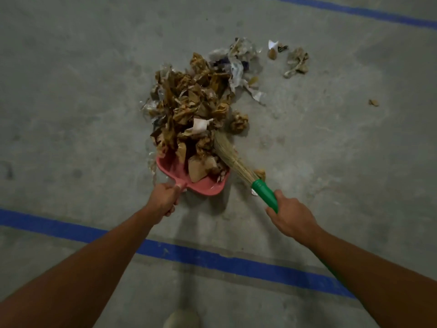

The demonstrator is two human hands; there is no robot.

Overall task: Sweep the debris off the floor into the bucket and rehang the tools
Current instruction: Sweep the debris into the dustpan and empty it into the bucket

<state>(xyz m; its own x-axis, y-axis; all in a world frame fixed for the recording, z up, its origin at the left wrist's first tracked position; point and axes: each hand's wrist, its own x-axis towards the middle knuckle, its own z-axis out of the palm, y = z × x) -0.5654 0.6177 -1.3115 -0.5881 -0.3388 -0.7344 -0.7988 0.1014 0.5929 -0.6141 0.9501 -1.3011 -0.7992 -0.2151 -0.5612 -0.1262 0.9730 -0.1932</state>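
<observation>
Nearest us, two bare forearms reach forward from the lower corners, and the pale toe of a shoe [181, 321] shows at the bottom edge. The left hand [165, 197] has its grip closed round the short handle of a pink dustpan [208, 188], which sits on the concrete floor [71, 91] with its mouth facing away from us. The right hand [292, 217] has its grip wrapped round the green handle of a broom [264, 194], whose straw bristles [228, 157] lie against the right side of the pan's load. The debris [191, 102], mostly crumpled brown paper and clear plastic, is heaped in the pan and spills out across the floor beyond it. Further scraps [298, 60] lie apart to the upper right, and one small bit [373, 102] sits well off to the right. A blue line [212, 259] crosses the floor beneath the forearms; a second blue stripe [354, 10] runs across the far top right.
</observation>
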